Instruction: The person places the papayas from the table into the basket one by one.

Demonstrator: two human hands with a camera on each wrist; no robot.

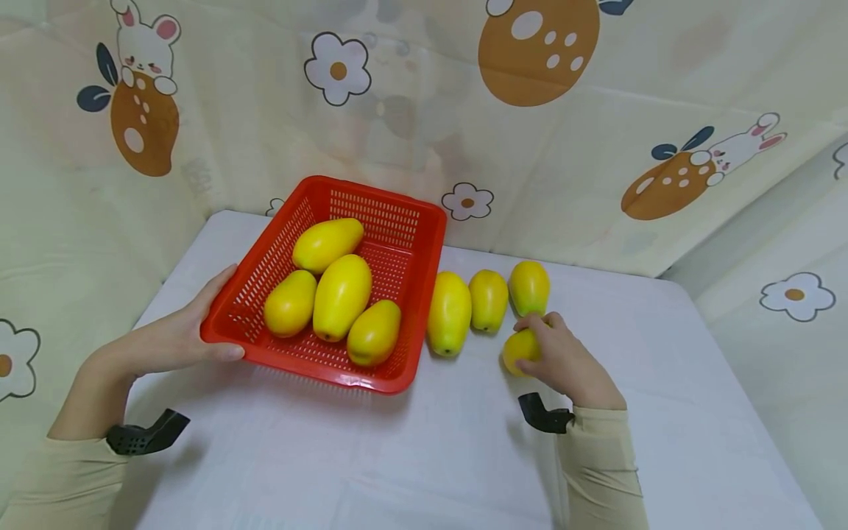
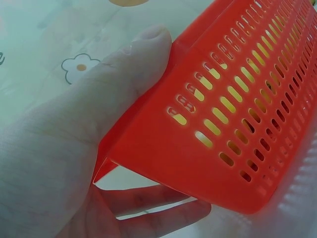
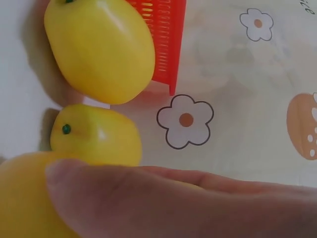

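Observation:
A red plastic basket point(image 1: 427, 294) sits tilted on the table, its near side toward me, with several yellow papayas point(image 1: 342, 297) inside. My left hand point(image 1: 179, 335) grips its left near corner; in the left wrist view the thumb point(image 2: 143, 62) lies along the rim and two fingers point(image 2: 163, 218) show below it. Right of the basket, my right hand point(image 1: 566, 359) holds a papaya point(image 1: 520, 352) between thumb and fingers; it fills the lower left of the right wrist view. Beyond it stand a long papaya point(image 1: 450, 313), a shorter papaya point(image 1: 489, 300) and another papaya point(image 1: 529, 287).
A white cloth covers the table point(image 1: 318, 456). Printed curtain point(image 1: 397, 125) hangs close behind its back edge and along both sides. A black wrist mount point(image 1: 149, 432) sits on the left wrist and another black mount point(image 1: 545, 414) on the right.

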